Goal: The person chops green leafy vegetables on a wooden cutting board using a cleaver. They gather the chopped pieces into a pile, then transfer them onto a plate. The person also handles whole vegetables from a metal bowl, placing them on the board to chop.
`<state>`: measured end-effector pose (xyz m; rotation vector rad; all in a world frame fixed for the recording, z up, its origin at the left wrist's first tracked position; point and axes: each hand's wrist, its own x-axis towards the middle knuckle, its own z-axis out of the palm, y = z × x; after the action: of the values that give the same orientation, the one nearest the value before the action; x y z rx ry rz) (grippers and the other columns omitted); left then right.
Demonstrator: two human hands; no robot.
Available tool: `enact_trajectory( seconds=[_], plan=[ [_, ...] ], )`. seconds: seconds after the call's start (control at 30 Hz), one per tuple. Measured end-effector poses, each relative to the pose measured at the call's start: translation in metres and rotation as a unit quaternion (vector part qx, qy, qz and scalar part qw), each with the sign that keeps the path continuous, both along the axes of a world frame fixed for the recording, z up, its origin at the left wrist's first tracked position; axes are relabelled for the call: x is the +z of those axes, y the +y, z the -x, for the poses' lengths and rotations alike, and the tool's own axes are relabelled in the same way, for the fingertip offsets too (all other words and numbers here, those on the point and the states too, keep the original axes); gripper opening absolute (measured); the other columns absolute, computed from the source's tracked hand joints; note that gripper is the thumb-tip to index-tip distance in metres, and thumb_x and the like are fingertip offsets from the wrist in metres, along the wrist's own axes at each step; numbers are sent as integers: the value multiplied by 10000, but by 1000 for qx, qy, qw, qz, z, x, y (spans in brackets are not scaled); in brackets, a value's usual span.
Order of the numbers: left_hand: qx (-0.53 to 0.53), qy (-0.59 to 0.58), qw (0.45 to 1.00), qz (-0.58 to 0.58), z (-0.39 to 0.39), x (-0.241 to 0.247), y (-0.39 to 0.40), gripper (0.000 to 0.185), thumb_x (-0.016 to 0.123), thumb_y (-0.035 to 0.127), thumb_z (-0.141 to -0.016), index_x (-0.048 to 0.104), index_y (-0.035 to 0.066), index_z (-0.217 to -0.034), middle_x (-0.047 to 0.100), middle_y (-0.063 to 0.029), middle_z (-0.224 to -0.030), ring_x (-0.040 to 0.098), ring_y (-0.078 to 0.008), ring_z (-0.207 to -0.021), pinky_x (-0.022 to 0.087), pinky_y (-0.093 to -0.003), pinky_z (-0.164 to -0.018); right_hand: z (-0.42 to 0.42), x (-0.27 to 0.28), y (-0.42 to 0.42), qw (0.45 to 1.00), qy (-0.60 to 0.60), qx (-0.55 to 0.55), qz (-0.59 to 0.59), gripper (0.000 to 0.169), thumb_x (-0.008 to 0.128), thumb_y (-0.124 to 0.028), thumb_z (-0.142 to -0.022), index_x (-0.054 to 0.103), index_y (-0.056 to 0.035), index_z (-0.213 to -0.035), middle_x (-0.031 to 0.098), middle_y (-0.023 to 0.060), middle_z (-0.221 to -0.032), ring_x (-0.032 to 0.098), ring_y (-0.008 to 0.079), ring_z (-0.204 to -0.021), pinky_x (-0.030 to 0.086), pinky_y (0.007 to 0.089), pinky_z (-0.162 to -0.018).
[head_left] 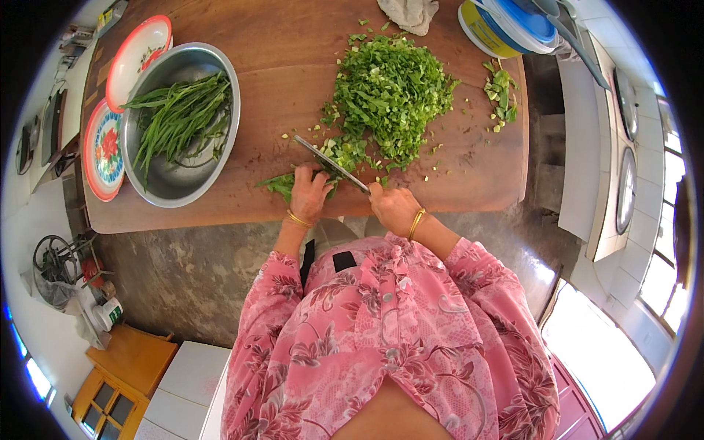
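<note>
My right hand (397, 210) grips the handle of a kitchen knife (331, 164), its blade slanting up and to the left. Just left of the blade, my left hand (308, 193) presses a small bunch of leafy greens (280, 186) onto the wooden table (264, 121). Its fingertips are curled close to the knife. Cut pieces lie against the far side of the blade, joining a large heap of chopped greens (391, 99). Whole long-leaved greens (184, 118) rest in a steel basin (220, 60) to the left. The greens under my left palm are partly hidden.
Two enamel plates, one red-rimmed (129, 71) and one floral (102, 157), sit partly beneath or beside the basin. A cloth (411, 15) and a lidded plastic bucket (489, 30) stand at the far side. Trimmed leaf scraps (500, 91) lie near the table's right edge.
</note>
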<state>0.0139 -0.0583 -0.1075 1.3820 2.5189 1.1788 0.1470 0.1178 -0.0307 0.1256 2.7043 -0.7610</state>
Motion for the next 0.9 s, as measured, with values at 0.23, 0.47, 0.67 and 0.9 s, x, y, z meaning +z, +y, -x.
enact_trajectory(
  seconds=[0.23,0.47,0.67,0.9],
  plan=[
    [-38,-17,999,17,3,-9,-9,208,719,77,-647,600,26,-810,538,-115,-915,508,-328,-865,431,-439,-777,4,29,-2,998,-66,9,6,144,523,-42,-782,475,49,-883,630,242,-740,648,381,-723,524,453,-640],
    [-69,58,995,45,9,19,-6,183,690,142,-697,631,45,-841,560,-97,-948,517,-323,-958,402,-457,-902,5,-17,-16,999,-21,-27,0,140,531,-33,-773,461,38,-871,625,237,-706,644,389,-686,527,446,-614],
    [-49,3,999,13,1,-2,-13,196,657,81,-724,641,26,-911,539,-121,-1012,469,-363,-1030,405,-446,-908,6,-14,-8,999,9,-34,14,156,537,-54,-789,443,25,-884,620,216,-676,641,374,-652,524,434,-594],
    [-11,-6,1000,-9,-4,0,-14,197,634,-25,-713,620,12,-906,531,-143,-1012,505,-353,-953,435,-419,-808,-1,22,-10,999,42,-4,3,143,526,-49,-787,456,23,-888,616,200,-643,639,371,-633,523,436,-592]
  ],
)
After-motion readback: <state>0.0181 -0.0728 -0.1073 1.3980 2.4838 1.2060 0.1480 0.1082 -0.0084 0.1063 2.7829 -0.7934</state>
